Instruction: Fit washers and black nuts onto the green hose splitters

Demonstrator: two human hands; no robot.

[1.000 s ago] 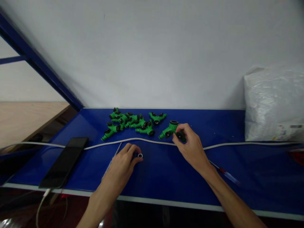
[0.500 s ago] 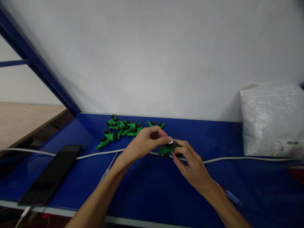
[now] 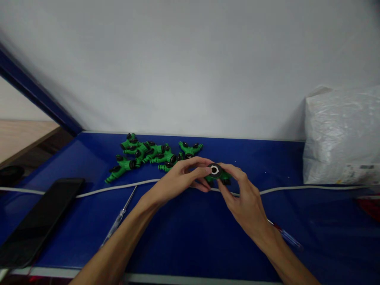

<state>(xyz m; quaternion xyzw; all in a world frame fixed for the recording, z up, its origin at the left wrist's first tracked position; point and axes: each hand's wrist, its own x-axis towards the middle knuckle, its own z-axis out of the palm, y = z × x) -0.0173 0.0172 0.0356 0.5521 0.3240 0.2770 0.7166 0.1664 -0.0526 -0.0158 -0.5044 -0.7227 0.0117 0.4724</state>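
Note:
Between my two hands is a green Y-shaped hose splitter [image 3: 216,171], held up over the blue table. Its black round collar faces me, with a white ring inside the opening. My left hand [image 3: 190,174] pinches the collar from the left, thumb close to the white ring. From the right, my right hand [image 3: 240,190] grips the same splitter with thumb and fingers, hiding part of its green arms. Behind my left hand lie several like green splitters [image 3: 157,152] in a loose pile, and another splitter [image 3: 190,149] lies just right of them.
A white cable [image 3: 285,190] crosses the blue table [image 3: 184,237]. A black phone-like device [image 3: 44,217] lies at left, a clear-handled screwdriver [image 3: 117,221] beside my left forearm. Another screwdriver [image 3: 286,236] lies by my right forearm. A plastic-wrapped package [image 3: 341,138] stands at right.
The held splitter has been tilted so its collar opening faces me. My left fingers have moved from the white piece to around the collar. The camera view has shifted slightly.

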